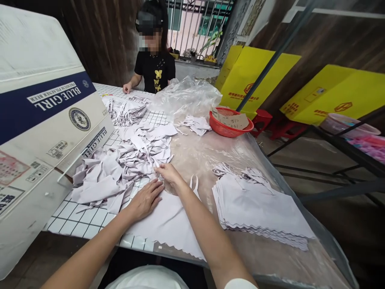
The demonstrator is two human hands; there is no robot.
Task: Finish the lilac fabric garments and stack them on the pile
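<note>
A pale lilac-white camisole [171,224] with thin straps and a scalloped hem lies spread at the table's near edge. My left hand [148,200] rests flat on its upper left part, fingers stretched out. Just beyond, my right hand [169,174] pinches one of the camisole's straps, while the other strap [195,182] stands in a loop beside my right forearm. A loose heap of the same pale garments [120,164] lies up against my fingertips on the left. On the right is a neat stack of flat camisoles [258,204], straps gathered at its far side.
A large Blue Girl carton [45,100] leans over the table's left side. Farther back are a folded pile [124,110], clear plastic [186,96] and a red basket [215,124] with cardboard. A person [155,68] sits opposite. A metal rack [331,160] stands at right.
</note>
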